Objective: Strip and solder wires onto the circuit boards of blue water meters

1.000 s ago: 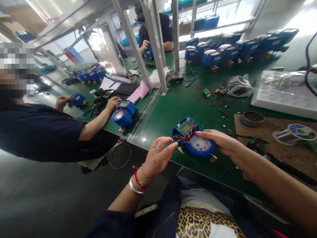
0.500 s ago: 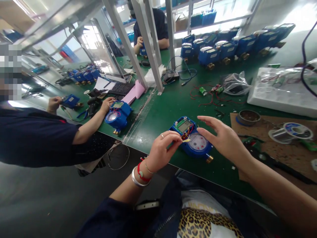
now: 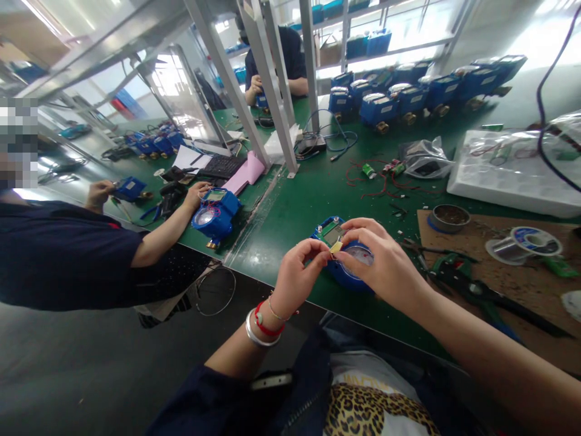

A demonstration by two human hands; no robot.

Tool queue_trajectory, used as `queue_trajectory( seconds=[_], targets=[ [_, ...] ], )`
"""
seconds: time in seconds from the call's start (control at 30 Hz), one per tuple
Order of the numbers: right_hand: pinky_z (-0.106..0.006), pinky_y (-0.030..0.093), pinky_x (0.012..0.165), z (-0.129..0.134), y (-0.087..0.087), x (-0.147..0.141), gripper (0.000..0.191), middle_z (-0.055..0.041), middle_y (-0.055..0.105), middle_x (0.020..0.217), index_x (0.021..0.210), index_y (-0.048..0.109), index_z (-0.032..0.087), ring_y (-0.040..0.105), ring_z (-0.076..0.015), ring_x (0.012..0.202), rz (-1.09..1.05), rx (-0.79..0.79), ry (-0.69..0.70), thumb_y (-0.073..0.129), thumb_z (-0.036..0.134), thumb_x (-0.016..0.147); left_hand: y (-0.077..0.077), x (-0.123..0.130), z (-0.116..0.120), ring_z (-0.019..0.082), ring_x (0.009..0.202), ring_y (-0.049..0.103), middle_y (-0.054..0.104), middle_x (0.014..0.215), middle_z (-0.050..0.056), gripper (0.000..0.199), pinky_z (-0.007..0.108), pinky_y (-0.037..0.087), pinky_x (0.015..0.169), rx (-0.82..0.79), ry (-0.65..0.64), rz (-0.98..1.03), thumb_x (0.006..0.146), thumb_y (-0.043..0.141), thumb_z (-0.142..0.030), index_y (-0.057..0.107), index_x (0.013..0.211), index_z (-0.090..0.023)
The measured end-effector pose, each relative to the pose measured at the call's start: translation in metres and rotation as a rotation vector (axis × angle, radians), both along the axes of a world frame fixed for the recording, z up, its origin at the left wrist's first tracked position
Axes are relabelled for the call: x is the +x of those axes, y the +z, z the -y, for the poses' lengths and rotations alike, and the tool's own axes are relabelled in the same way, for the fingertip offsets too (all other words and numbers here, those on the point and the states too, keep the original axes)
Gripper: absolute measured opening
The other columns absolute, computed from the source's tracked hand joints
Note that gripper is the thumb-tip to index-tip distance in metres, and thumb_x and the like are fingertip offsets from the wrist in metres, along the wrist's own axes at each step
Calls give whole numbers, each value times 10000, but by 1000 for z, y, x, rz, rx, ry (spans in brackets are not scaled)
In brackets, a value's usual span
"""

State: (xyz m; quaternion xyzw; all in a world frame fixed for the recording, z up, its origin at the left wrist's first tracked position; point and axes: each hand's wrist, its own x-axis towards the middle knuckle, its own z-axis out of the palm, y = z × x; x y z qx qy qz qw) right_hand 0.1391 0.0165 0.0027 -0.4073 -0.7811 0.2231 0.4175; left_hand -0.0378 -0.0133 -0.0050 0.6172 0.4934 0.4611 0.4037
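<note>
A blue meter (image 3: 348, 275) lies on the green table near its front edge, its small display board uncovered and its round dial partly hidden by my fingers. Over it, a small yellow piece (image 3: 336, 247) sits between my fingertips. My left hand (image 3: 299, 269) pinches this piece from the left, with its fingers closed. My right hand (image 3: 384, 257) reaches in from the right, its thumb and fingers curled around the other side of the piece. Whether its fingertips grip the piece or only touch it is hard to tell.
On the left, a person's hand (image 3: 197, 195) touches another blue meter (image 3: 215, 215). To the right are a cardboard sheet (image 3: 426, 227), a solder spool (image 3: 524, 245), a round tin (image 3: 449, 218) and green-handled cutters (image 3: 472, 284). Metal posts (image 3: 276, 91) stand behind; blue meters (image 3: 379, 110) line the back.
My right hand has moved left and down, from open beside the meter to closed around the yellow piece. My left hand stays at the piece. The camera view has shifted slightly.
</note>
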Motion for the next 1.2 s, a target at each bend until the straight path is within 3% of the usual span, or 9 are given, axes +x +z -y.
queue_trajectory(
  seconds=[0.17, 0.33, 0.5, 0.63, 0.73, 0.83, 0.97, 1.1, 1.2],
  targets=[
    [-399, 461, 945, -1, 0, -4, 108, -58, 624, 1056, 820, 612, 208, 578, -201, 1054, -85, -53, 79, 568, 244, 912, 0, 1, -1, 147, 757, 562, 612, 820, 33, 139, 253, 461, 703, 33, 2, -55, 901, 602, -294, 608, 852, -164],
    [-414, 453, 970, 0, -1, -3, 101, -84, 594, 1113, 830, 588, 202, 557, -212, 1108, -54, 27, 102, 534, 175, 911, 1, 1, -2, 157, 770, 574, 628, 814, 35, 146, 267, 460, 714, 60, -24, -132, 917, 572, -282, 607, 839, -164],
    [-429, 460, 960, 0, -1, -3, 105, -103, 579, 1153, 827, 579, 192, 568, -218, 1079, -9, 111, 65, 519, 178, 912, 2, 2, -3, 156, 768, 571, 628, 812, 33, 148, 269, 451, 715, 76, -44, -176, 926, 549, -267, 604, 832, -167],
    [-413, 448, 988, -17, 1, 24, 119, -99, 591, 1215, 934, 607, 202, 568, -220, 1119, 35, 116, -53, 493, 236, 927, 0, -2, -1, 149, 744, 560, 613, 791, 27, 150, 260, 453, 694, 8, -1, -95, 910, 576, -289, 605, 832, -165],
    [-430, 387, 1052, -37, -20, 69, 272, -121, 573, 1285, 1132, 586, 183, 528, -250, 1208, 303, 60, -217, 499, 330, 920, -3, -6, 1, 132, 721, 551, 591, 768, 11, 160, 247, 459, 690, -36, 34, 32, 912, 582, -316, 593, 862, -165],
    [-545, 237, 1107, -47, -58, 117, 529, -226, 505, 1366, 1247, 541, 80, 397, -366, 1328, 785, -57, -308, 537, 442, 862, -6, -8, 1, 121, 730, 553, 589, 774, 6, 147, 237, 468, 708, -27, 56, 135, 910, 593, -311, 593, 877, -168],
    [-573, 222, 1077, -41, -96, 155, 683, -282, 512, 1331, 1249, 544, 31, 442, -412, 1265, 1077, -182, -231, 517, 564, 823, -8, -6, 0, 119, 743, 558, 597, 789, 9, 125, 239, 475, 727, -17, 70, 189, 902, 609, -294, 601, 878, -172],
    [-556, 252, 1053, -40, -97, 163, 576, -247, 577, 1247, 1226, 573, 69, 528, -381, 1167, 1091, -185, -168, 490, 495, 846, -9, -5, 0, 122, 750, 560, 599, 792, 9, 121, 245, 475, 732, -16, 77, 212, 897, 617, -295, 605, 887, -175],
    [-515, 324, 988, -42, -87, 158, 468, -244, 613, 1136, 1078, 638, 86, 573, -375, 1069, 1127, -177, -146, 512, 462, 828, -11, -6, 1, 125, 762, 560, 606, 813, 15, 116, 255, 474, 745, -12, 85, 236, 898, 617, -293, 607, 893, -178]
  ],
)
